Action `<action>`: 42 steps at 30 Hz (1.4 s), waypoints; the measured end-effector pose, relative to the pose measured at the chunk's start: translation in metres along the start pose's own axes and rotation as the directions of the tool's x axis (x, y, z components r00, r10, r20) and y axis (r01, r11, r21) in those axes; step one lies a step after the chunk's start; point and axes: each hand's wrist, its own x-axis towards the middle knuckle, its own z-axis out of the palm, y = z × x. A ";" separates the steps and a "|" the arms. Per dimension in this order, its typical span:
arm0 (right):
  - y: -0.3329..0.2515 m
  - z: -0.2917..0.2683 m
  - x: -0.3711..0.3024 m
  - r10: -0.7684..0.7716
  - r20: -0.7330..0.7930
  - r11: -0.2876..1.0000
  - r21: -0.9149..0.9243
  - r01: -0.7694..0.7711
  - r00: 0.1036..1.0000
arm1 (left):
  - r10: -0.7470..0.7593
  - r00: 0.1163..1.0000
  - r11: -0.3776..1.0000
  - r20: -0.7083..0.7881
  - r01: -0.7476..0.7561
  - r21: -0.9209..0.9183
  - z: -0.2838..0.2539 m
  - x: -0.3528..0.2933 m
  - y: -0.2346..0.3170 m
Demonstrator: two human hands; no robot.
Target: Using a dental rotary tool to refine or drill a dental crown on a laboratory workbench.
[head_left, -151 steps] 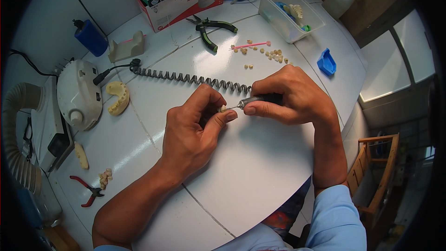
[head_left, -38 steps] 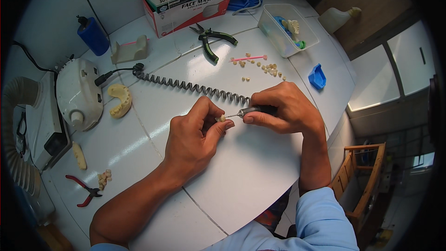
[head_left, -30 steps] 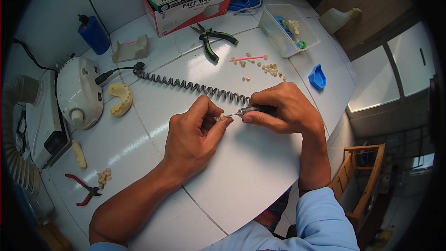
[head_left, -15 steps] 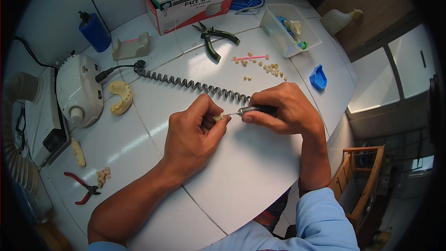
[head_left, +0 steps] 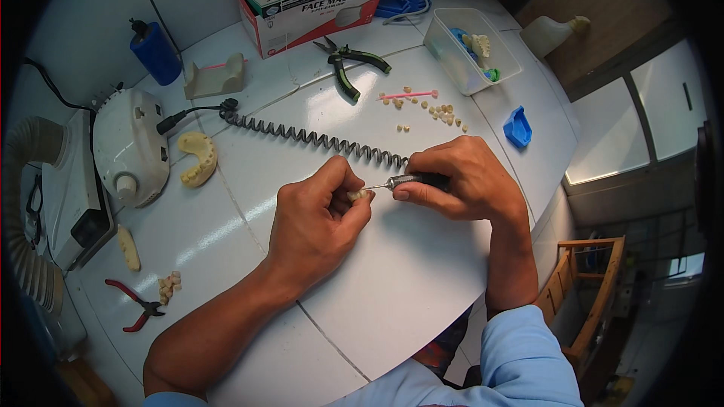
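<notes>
In the middle, over the white tiled table, my left hand point(head_left: 313, 218) is closed, pinching a small cream tooth-like piece point(head_left: 356, 196) between thumb and fingers, which partly cover it. My right hand point(head_left: 471, 181) grips a dark rotary handpiece point(head_left: 424, 180) like a pen. Its thin metal bur point(head_left: 375, 187) points left and reaches the piece; whether it touches cannot be made out. A black coiled cord point(head_left: 320, 140) runs from the handpiece to a white control unit point(head_left: 134, 147) on the left.
Beyond my hands lie loose tooth-like pieces point(head_left: 445, 114), a pink stick point(head_left: 409, 94) and green-black pliers point(head_left: 348, 68). A clear tub point(head_left: 441, 41) stands behind. At left are a cream dental model point(head_left: 197, 160), red-handled cutters point(head_left: 139, 305) and a ribbed hose point(head_left: 23, 218). Mask boxes point(head_left: 309, 22) stand at the back.
The small piece has shifted slightly in my left fingers and shows less. My right hand and the handpiece stay almost where they were.
</notes>
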 end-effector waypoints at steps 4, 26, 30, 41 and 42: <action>0.000 0.000 0.001 -0.010 0.008 1.000 0.002 0.010 1.000 | -0.005 1.000 1.000 -0.008 0.005 0.005 0.000 0.000 -0.002; 0.000 -0.001 0.000 -0.008 -0.009 1.000 0.004 0.008 1.000 | 0.000 1.000 1.000 0.004 0.000 0.010 0.000 0.000 0.001; -0.001 0.000 0.000 -0.008 0.010 1.000 0.008 0.008 1.000 | 0.007 1.000 1.000 0.004 -0.007 0.013 0.000 0.000 0.000; 0.000 -0.002 -0.001 -0.003 0.001 1.000 -0.004 0.003 1.000 | 0.006 1.000 1.000 0.017 -0.006 0.008 0.000 0.000 0.002; -0.002 -0.002 0.000 -0.009 0.011 1.000 -0.001 0.009 1.000 | -0.005 1.000 1.000 0.016 0.005 0.001 0.000 0.000 0.002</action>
